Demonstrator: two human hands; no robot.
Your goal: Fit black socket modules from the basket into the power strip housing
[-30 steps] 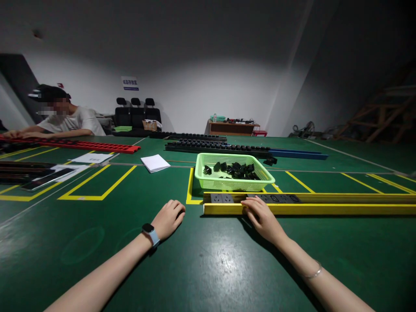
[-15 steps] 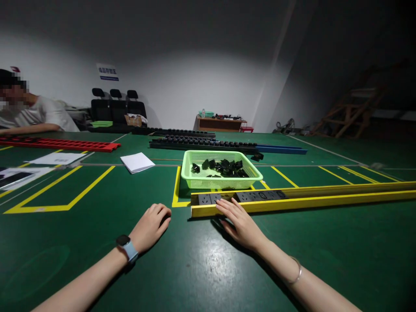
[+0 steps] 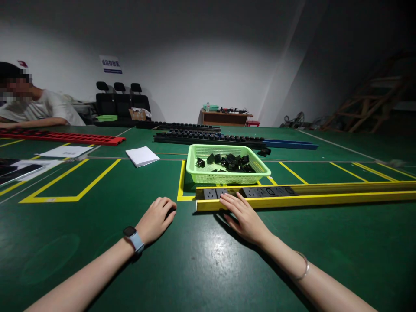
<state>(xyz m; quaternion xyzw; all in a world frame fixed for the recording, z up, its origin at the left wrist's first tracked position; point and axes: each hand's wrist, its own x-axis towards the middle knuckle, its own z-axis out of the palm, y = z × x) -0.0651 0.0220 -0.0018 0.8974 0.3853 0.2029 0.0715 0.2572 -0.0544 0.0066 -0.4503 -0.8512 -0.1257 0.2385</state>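
Observation:
My left hand rests on the green table, fingers loosely bent and thumb apart, holding nothing. It wears a watch with a light blue strap. Fingers outstretched, my right hand lies over the near edge of a long yellow channel, with the thumb on the near side. Black socket modules sit inside the channel at its left end, on both sides of my right fingertips. What lies directly under those fingers is hidden. Behind the channel stands a light green basket with several loose black parts.
A white booklet lies left of the basket. Farther back are black strips with modules, a blue channel and a red rail. A person leans on the table at far left. Yellow tape lines mark the tabletop.
The camera view has shifted slightly, so everything appears a little farther right and higher. Both hands keep about the same pose and place on the table and channel.

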